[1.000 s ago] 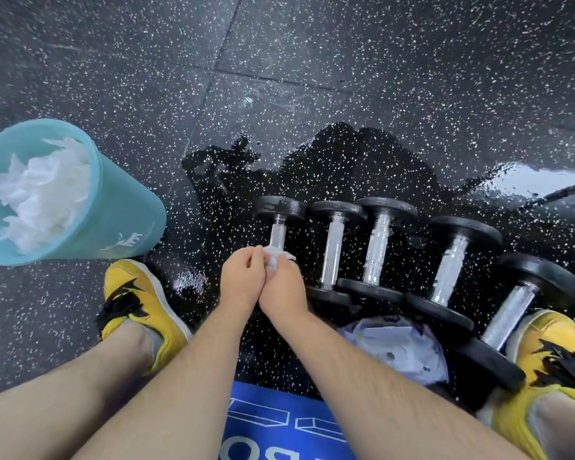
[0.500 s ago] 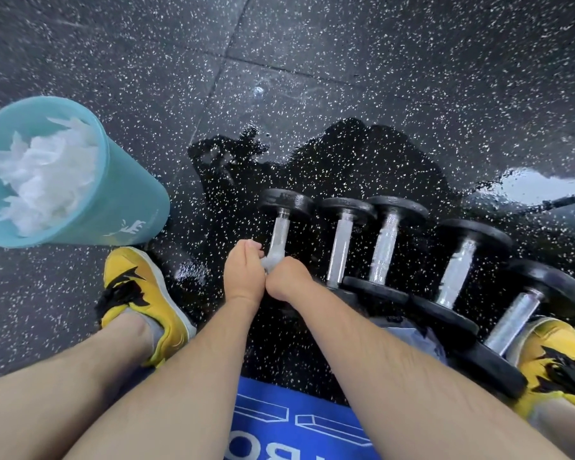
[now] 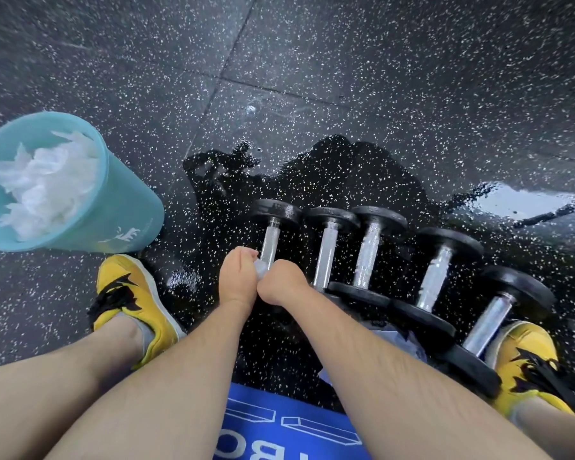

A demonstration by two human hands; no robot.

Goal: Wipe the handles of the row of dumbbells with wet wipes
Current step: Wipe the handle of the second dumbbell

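right of the teal plastic bin [image 3: 127, 214], the left hand [image 3: 237, 282] and right hand [image 3: 283, 282] clench a crumpled white wet wipe [image 3: 260, 269] round the nearest black dumbbell's knurled steel handle [image 3: 271, 242], probably so it wraps every side.

Teal bin [image 3: 127, 214]; yellow-black shoes [image 3: 130, 293]; white-speckled black floor [image 3: 379, 78]; silver-handled black dumbbells [image 3: 367, 257]

One wide-angle camera, worn on my head, looks forward and steeply down along my forearms [image 3: 180, 376]: my left hand [image 3: 238, 280] and right hand [image 3: 281, 283] sit close at centre, the speckled black floor [image 3: 346, 61] stretching beyond.
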